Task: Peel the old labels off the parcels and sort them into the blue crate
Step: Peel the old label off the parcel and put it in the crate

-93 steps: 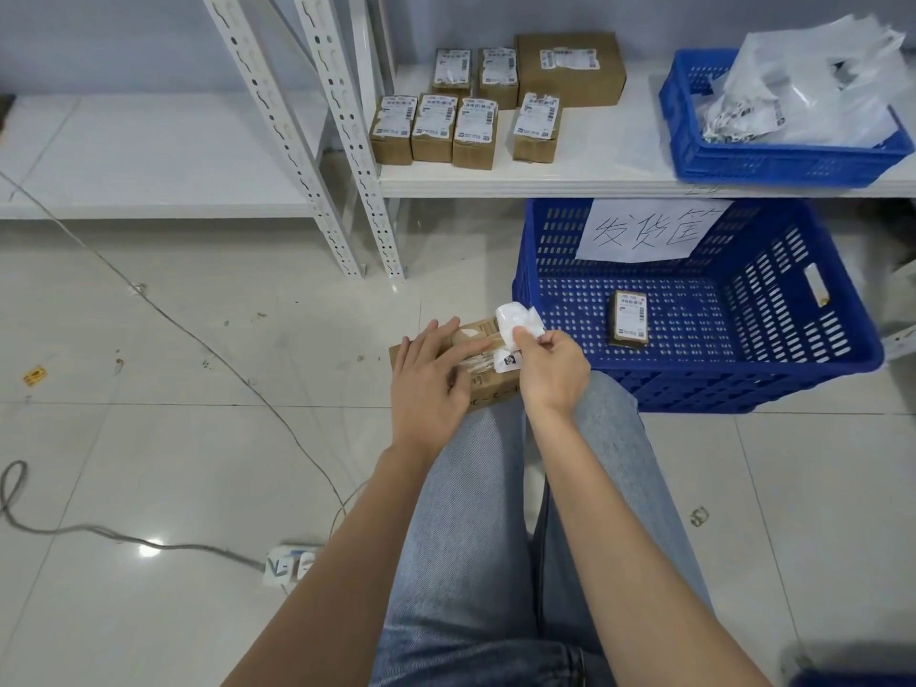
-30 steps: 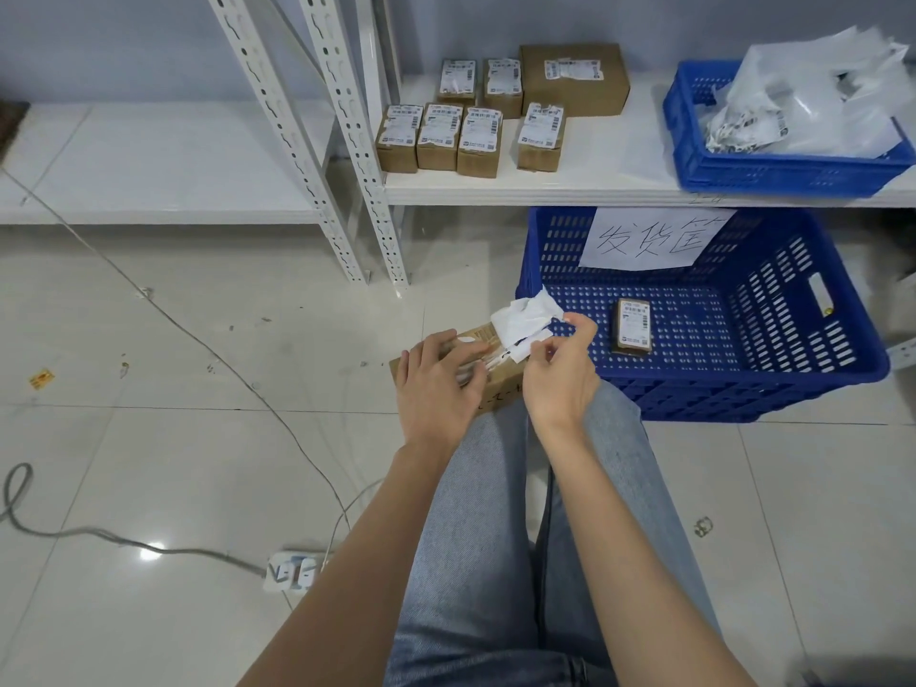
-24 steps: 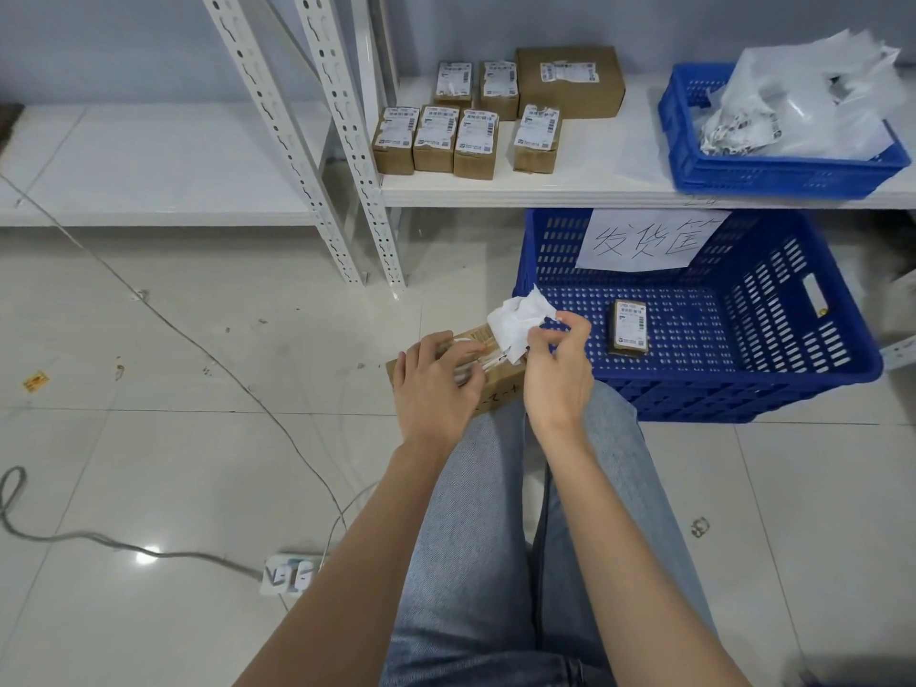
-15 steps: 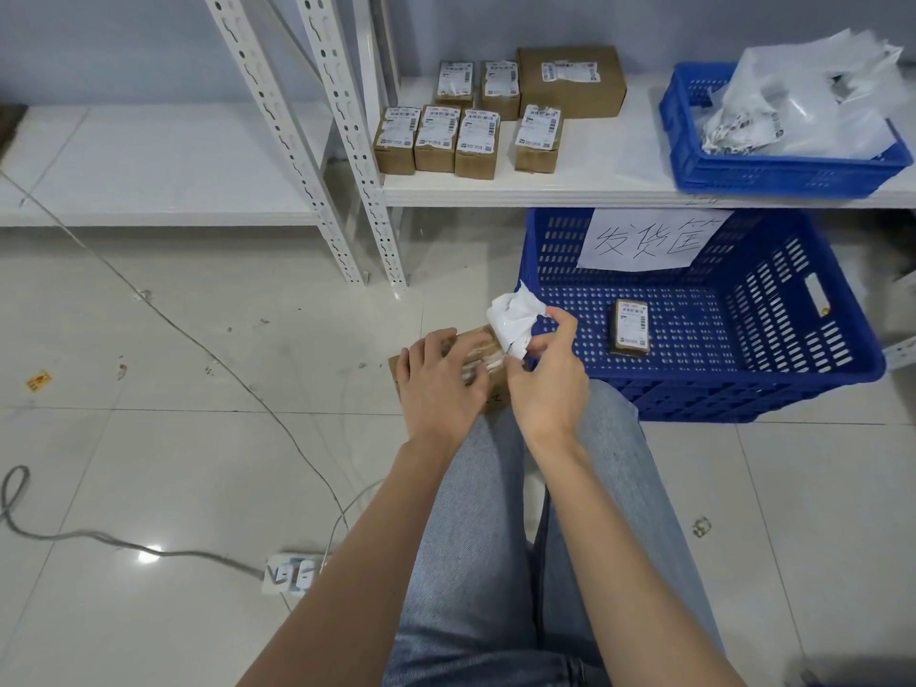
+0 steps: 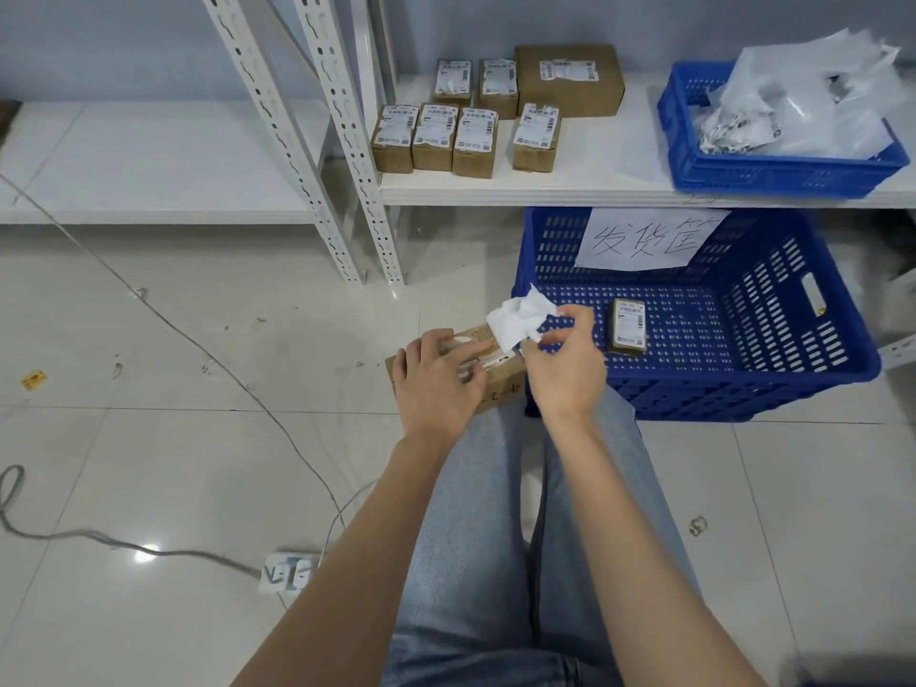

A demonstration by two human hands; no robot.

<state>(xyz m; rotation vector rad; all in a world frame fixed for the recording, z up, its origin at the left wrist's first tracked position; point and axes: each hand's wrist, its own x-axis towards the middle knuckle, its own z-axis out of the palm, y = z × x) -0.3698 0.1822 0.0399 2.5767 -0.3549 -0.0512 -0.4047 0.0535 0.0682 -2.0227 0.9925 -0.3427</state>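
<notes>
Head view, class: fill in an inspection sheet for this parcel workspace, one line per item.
Surface: glossy tiled floor, specks.
Job's things: parcel on knees, label partly peeled; one parcel in blue crate; seven labelled boxes on shelf.
Clutter: peeled labels in small crate.
Hands: left hand presses parcel; right hand pinches label.
Cables: cable and power strip on floor.
Surroundings: metal shelf uprights.

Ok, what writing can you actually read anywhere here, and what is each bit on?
"发货筐": handwritten on the white paper sign hung on the big blue plastic crate.
"4-2": apparently, handwritten on the side of the brown cardboard parcel on the lap; partly hidden.
Printed labels on the small brown shelf boxes, the small box in the crate, and the crumpled white label: too small or blurred.
</notes>
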